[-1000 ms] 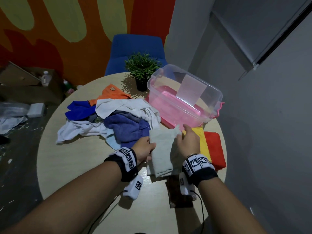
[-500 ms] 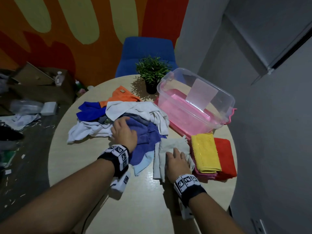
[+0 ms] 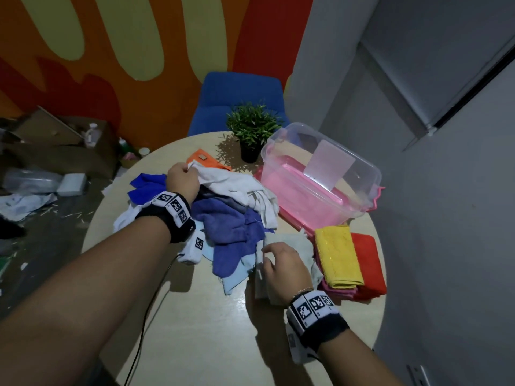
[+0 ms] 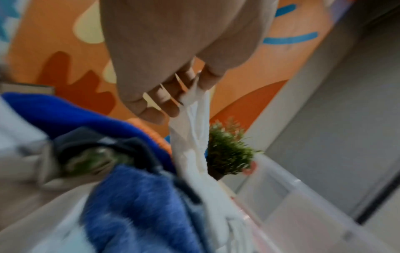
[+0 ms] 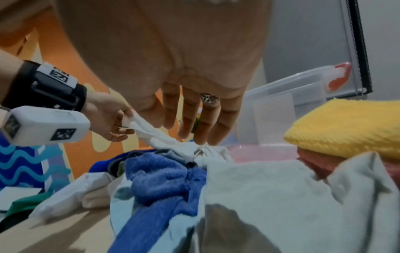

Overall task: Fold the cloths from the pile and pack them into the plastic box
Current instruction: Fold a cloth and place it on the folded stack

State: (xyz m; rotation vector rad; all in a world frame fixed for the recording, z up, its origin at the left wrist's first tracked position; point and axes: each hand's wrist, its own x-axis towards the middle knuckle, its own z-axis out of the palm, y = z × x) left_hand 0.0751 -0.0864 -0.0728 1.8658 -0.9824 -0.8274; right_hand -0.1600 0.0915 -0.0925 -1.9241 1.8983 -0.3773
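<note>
**Two hands, one tangled pile: danger of pulling more than one cloth**

At left, left hand (image 3: 182, 181) pinching a corner of the white cloth (image 3: 231, 182) between thumb and curled fingers, at the far edge of the pile (image 3: 223, 218) on the round table (image 3: 195, 330). Same pinch visible in the left wrist view, although blurred there. Rest of the white cloth spread over the blue-violet towel (image 3: 228, 227), with a dark cloth caught between them. Probable danger: if pulled up fast, dragging the towel and its neighbours along, or sweeping the loose cloths toward the left table edge. Safer to lift slowly and shake free.

Behind the pile, a small potted plant (image 3: 253, 129), near the white cloth. Easy to knock over with a wide swing of the fabric.

Toward the right, right hand (image 3: 284, 271) with fingers straight and relaxed, grasping nothing, placed over the folded grey cloth (image 3: 295, 240); real contact not possible to confirm. Grey cloth lying on the table just beside the pile, touching its pale blue edge. Danger here: fold opening again if the pile shifts against it.

Further right, yellow cloth (image 3: 338, 256) and red cloth (image 3: 367, 263), folded, stacked on pink ones, near the table edge; possible to slide off if pushed. At far right, plastic box (image 3: 362, 165), open, seemingly without folded cloths inside. Packing apparently not yet begun.
</note>
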